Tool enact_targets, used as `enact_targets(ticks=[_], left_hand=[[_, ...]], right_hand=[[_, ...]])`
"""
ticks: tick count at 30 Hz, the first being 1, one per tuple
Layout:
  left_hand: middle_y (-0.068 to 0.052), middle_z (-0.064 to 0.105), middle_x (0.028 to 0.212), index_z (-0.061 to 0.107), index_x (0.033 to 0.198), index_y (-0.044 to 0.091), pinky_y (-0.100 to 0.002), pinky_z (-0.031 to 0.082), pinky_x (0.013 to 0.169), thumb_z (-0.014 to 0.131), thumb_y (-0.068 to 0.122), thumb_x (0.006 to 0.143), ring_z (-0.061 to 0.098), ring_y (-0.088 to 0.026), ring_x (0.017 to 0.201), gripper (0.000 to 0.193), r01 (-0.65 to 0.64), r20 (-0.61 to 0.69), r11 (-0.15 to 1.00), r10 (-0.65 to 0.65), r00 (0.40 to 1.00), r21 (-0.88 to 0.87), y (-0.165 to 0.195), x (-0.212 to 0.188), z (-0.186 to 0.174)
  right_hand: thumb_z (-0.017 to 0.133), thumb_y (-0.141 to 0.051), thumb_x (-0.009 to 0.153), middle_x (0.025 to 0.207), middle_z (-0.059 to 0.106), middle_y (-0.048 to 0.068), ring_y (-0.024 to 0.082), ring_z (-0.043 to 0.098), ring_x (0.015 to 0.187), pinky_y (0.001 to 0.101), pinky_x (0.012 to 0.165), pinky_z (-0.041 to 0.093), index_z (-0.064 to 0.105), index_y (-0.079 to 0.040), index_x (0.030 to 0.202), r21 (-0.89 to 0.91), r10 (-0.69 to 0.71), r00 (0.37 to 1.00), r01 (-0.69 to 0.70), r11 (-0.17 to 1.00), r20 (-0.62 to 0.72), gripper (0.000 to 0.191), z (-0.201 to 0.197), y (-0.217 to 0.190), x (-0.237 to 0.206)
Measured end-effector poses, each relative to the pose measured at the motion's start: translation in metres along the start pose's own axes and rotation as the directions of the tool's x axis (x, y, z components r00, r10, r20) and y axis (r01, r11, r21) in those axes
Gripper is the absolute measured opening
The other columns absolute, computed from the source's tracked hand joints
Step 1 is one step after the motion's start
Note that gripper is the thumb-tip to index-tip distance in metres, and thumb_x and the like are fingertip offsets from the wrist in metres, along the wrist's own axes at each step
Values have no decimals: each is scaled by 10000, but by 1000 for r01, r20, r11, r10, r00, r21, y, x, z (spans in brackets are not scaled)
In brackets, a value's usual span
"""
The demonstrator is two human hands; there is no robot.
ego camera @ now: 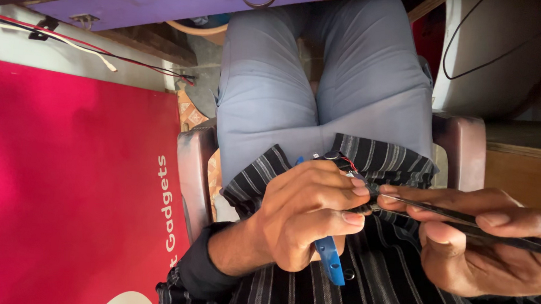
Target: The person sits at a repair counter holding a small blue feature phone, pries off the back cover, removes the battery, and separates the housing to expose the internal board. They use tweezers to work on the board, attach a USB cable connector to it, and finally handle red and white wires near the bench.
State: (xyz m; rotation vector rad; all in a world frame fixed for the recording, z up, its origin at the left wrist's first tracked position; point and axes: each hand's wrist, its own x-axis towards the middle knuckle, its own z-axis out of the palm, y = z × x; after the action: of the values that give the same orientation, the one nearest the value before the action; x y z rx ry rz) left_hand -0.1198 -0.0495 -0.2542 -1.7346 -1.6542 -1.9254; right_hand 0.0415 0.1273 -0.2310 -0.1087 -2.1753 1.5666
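Fingers [351, 191] pinch a blue part [330, 259] above striped shirt [384, 160].

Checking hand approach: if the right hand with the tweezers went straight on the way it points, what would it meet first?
The right hand points its tweezers at the left hand. The tips already seem to reach the small part with red wires held there, beside the blue piece; depth is unclear.

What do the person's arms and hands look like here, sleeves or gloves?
Both hands are bare: no gloves, rings or watch visible. The left hand comes out of a dark sleeve pushed up the forearm. The right hand shows no sleeve in frame. Fingernails are short.
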Motion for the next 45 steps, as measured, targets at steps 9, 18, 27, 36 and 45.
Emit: enact_targets(ticks=[9,18,27,36,45], left_hand=[[-219,702,1052,589,1118,-15,-489,658,874,731,138,995,743,-346,979,242,-4,6,999,4,1000,-41,-1,-6,1],[-215,705,1030,632,1087,-12,-518,666,910,626,216,1059,748,-352,971,230,-85,1,996,85,996,-30,-5,-8,4],[-241,709,1062,620,1104,-12,-525,656,924,659,163,1069,745,-369,994,182,-119,19,992,120,993,-30,-6,-8,0],[-209,710,976,570,1082,-31,-501,669,855,623,220,1065,756,-343,932,257,-72,-31,992,69,997,-99,-6,-5,2],[-217,719,986,547,1095,-21,-503,675,855,711,176,1034,762,-348,942,263,2,-117,990,-19,993,-141,-3,-9,11]], right_hand=[[513,-189,1071,1425,575,240,280,646,1296,391,1051,531,529,78,1347,464,192,853,-438,770,486,384,-48,61,-60],[471,-187,1079,1572,483,283,292,577,1236,393,1068,451,421,116,1527,384,511,534,-843,376,673,544,-69,73,-77],[451,-338,1135,1605,509,251,333,544,1489,449,1229,459,547,42,1467,421,201,735,-565,710,648,514,-61,61,-49],[461,-405,1113,1524,544,266,375,591,1424,482,1200,471,571,64,1408,364,307,687,-647,670,658,565,-54,68,-53],[385,-480,1098,1592,470,264,404,442,1504,542,1234,360,538,5,1509,275,272,653,-608,745,707,654,-66,55,-46]])
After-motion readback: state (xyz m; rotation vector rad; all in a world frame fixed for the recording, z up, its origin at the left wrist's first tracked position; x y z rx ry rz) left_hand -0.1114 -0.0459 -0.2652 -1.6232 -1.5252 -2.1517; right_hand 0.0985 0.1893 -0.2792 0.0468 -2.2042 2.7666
